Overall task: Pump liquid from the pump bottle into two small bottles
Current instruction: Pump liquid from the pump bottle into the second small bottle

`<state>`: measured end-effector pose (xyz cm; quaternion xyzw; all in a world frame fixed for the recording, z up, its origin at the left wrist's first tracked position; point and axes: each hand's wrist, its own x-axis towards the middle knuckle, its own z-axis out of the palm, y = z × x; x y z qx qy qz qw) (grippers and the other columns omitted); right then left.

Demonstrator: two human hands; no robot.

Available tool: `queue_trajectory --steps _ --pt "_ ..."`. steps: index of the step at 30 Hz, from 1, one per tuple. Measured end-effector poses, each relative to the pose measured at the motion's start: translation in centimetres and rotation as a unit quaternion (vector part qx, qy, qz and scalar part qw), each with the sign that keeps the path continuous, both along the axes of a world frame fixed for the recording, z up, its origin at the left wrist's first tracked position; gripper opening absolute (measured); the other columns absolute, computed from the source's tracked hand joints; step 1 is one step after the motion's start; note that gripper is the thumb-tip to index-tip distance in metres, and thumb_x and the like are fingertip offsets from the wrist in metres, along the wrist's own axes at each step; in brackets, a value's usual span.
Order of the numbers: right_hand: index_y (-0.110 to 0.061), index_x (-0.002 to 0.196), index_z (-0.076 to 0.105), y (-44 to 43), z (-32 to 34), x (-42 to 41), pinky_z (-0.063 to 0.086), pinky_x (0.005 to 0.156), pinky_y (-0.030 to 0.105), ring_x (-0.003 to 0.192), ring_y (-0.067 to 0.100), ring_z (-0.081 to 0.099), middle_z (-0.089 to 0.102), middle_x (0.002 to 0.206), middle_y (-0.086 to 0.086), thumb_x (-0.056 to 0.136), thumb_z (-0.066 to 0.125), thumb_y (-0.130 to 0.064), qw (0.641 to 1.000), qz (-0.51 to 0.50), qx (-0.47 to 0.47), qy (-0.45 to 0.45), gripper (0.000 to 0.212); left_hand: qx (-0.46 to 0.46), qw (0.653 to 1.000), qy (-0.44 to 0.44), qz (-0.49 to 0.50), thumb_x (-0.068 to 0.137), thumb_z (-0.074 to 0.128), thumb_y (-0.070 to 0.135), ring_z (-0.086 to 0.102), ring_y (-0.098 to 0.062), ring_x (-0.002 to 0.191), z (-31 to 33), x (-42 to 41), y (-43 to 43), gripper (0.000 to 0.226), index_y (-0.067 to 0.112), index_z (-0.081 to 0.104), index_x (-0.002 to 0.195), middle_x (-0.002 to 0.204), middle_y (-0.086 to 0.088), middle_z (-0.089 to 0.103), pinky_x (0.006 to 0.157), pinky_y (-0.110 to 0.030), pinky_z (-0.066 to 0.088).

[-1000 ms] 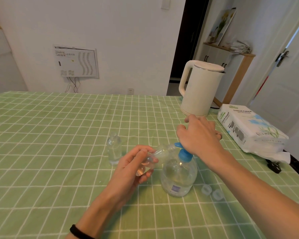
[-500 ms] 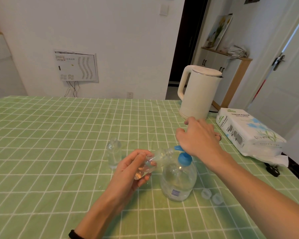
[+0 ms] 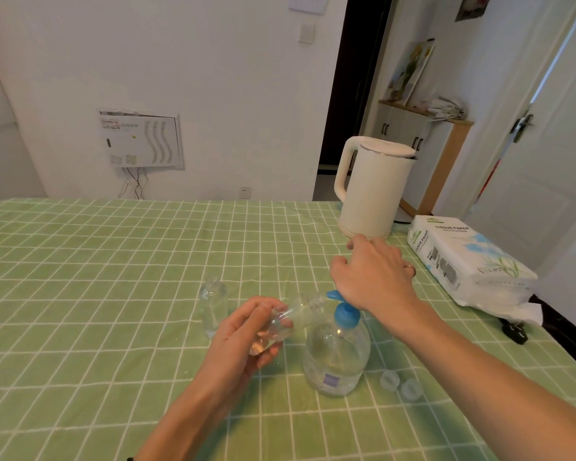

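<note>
A clear pump bottle (image 3: 336, 356) with a blue pump head (image 3: 346, 315) stands on the green checked tablecloth (image 3: 113, 261). My right hand (image 3: 374, 277) rests palm-down on the pump head, fingers relaxed. My left hand (image 3: 246, 334) grips a small clear bottle (image 3: 296, 311), tilted with its open neck at the blue spout. A second small clear bottle (image 3: 213, 304) stands upright just left of my left hand.
Two small clear caps (image 3: 400, 384) lie right of the pump bottle. A cream kettle (image 3: 373, 188) stands at the back, a tissue paper pack (image 3: 466, 261) at the right edge. A black plug (image 3: 516, 332) lies near the table's right edge.
The view has tilted upward a little. Both hands and both bottles hold nearly the same places relative to one another.
</note>
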<state>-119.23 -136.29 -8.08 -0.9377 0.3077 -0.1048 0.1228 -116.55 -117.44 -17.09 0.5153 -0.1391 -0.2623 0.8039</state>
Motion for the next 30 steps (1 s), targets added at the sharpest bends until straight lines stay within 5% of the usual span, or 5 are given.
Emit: queue_trajectory --steps 30 --pt "-0.019 0.124 0.055 -0.11 -0.42 -0.04 0.035 0.100 0.054 0.119 0.032 0.045 0.055 0.125 0.008 0.093 0.043 -0.037 1.000 0.001 0.002 -0.002 0.038 0.025 0.999 -0.028 -0.004 0.088 0.065 0.039 0.058 -0.014 0.065 0.25 0.34 0.64 0.024 0.021 0.079 0.092 0.091 -0.008 0.074 0.054 -0.021 0.046"
